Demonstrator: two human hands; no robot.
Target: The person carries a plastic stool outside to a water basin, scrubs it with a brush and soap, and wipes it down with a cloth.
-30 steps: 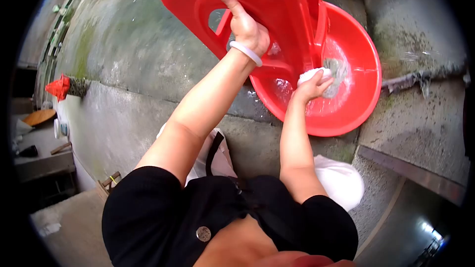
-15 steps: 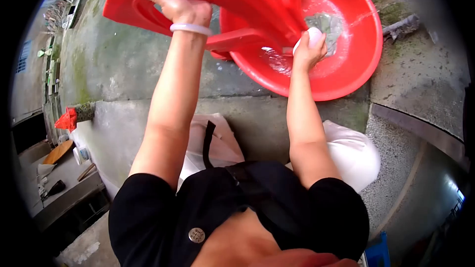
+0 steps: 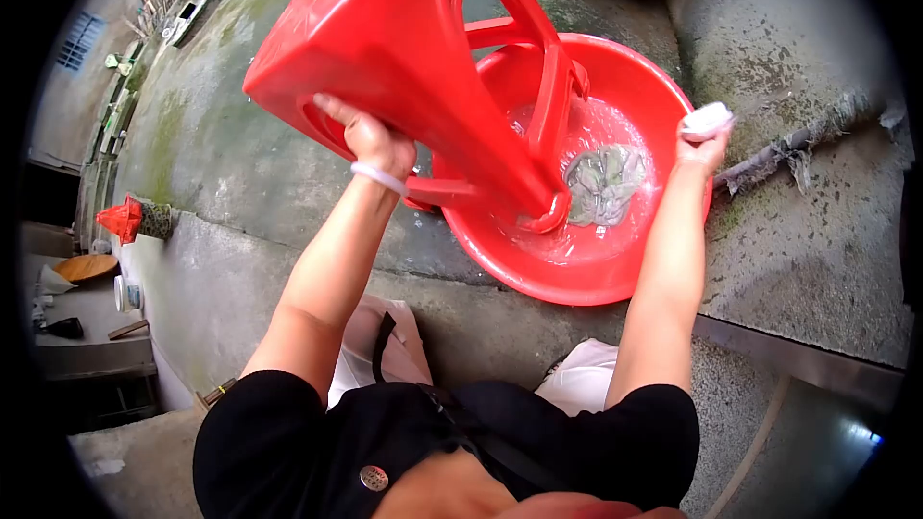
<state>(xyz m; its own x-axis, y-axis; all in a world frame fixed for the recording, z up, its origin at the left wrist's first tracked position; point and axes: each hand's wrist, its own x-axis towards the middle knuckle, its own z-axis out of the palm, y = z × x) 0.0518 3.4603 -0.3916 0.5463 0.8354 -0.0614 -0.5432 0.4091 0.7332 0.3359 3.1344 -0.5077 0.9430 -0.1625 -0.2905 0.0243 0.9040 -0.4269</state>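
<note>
A red plastic stool [image 3: 385,58] is tilted on its side, with one leg end down inside a red basin [image 3: 510,274]. At the stool's left end, my left hand [image 3: 375,142] is closed on the edge of an opening, the thumb lying over the red plastic. My right hand [image 3: 704,149], above the basin's right rim, grips a small white rounded object [image 3: 708,121]; its exact kind is unclear. Shallow water and a crumpled grey-green cloth [image 3: 608,183] lie in the basin, partly behind the stool leg.
Wet concrete floor [image 3: 231,173] surrounds the basin. A rough branch-like piece [image 3: 793,149] lies to the right. At the left stand a pot with a red covering [image 3: 120,219] and a low counter [image 3: 106,356] with several items on it.
My right hand has moved from inside the basin out to its right rim with the white object. The stool is turned and tilted differently, still in my left hand. The view has shifted.
</note>
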